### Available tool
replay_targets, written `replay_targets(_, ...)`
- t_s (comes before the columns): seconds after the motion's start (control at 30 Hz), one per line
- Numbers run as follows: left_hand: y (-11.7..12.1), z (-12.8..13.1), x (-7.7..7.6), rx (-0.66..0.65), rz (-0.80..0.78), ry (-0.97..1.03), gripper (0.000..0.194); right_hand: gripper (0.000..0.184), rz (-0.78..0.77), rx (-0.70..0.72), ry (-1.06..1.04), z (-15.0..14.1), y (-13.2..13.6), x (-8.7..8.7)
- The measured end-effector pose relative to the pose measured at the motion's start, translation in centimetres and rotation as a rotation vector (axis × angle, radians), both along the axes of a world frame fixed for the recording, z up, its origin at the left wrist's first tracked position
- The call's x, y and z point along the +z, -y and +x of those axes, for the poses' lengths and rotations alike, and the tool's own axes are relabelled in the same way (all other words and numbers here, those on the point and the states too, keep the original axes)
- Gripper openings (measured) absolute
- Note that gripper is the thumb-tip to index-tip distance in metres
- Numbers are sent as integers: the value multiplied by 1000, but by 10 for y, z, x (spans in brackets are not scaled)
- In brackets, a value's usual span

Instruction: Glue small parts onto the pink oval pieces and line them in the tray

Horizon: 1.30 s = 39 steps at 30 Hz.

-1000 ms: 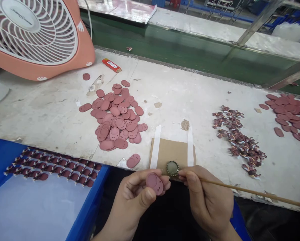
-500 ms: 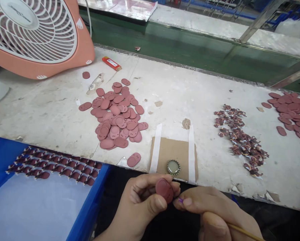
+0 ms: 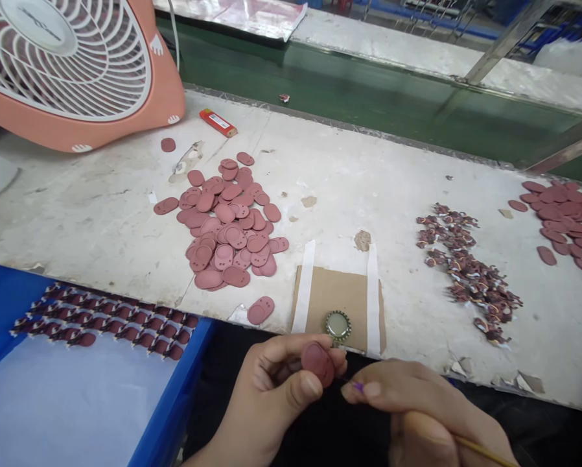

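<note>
Fingers (image 3: 310, 387) of the left hand (image 3: 274, 399) were closed in a pinch on a reddish oval piece (image 3: 317, 364), held on the near side of the bottle cap (image 3: 338, 325) and slightly to its left. Those of the right hand (image 3: 431, 394) were closed around a thin rod (image 3: 480, 451) with a purple section (image 3: 358, 387) near its tip. One second earlier the right fingertips were beside the cap; here they had drawn back to its near side, the tip now at the piece's edge. Work had, it seemed, passed from cap to piece; whether the tip touched could not be told. The left wrist rose from near-left of the cap, thumb uppermost; the right hand lay back-upward at near-right, the rod slanting away beneath it. Loose pieces (image 3: 232, 233) lay heaped left of the cap on the tabletop (image 3: 393, 168).
</note>
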<state>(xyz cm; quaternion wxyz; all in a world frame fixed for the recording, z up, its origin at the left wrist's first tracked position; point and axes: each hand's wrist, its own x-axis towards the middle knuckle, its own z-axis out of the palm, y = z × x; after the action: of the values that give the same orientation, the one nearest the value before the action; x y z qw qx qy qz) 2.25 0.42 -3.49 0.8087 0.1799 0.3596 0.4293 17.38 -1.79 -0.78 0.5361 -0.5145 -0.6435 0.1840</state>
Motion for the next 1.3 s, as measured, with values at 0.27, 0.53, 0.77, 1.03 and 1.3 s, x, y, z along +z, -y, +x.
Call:
replay_targets(0.27, -1, -4, -2, 52, 2, -11, 20, 21, -88, -40, 320, 23, -17, -20)
replay_targets(0.53, -2, -2, -2, 54, -14, -22, 21, 21, -87, -26, 328, 21, -19, -19)
replay_targets(0.77, 0, -1, 0, 23, 11, -35, 24, 23, -32, -60, -18, 9, -2, -7)
replay_targets(1.03, 1, 4, 9, 39, -24, -93, 26, 23, -37, 40, -3, 2, -2, 2)
replay_targets(1.3, 0, 4, 4, 23, 29, -80, 24, 23, -47, 8, 118, -2, -2, 7)
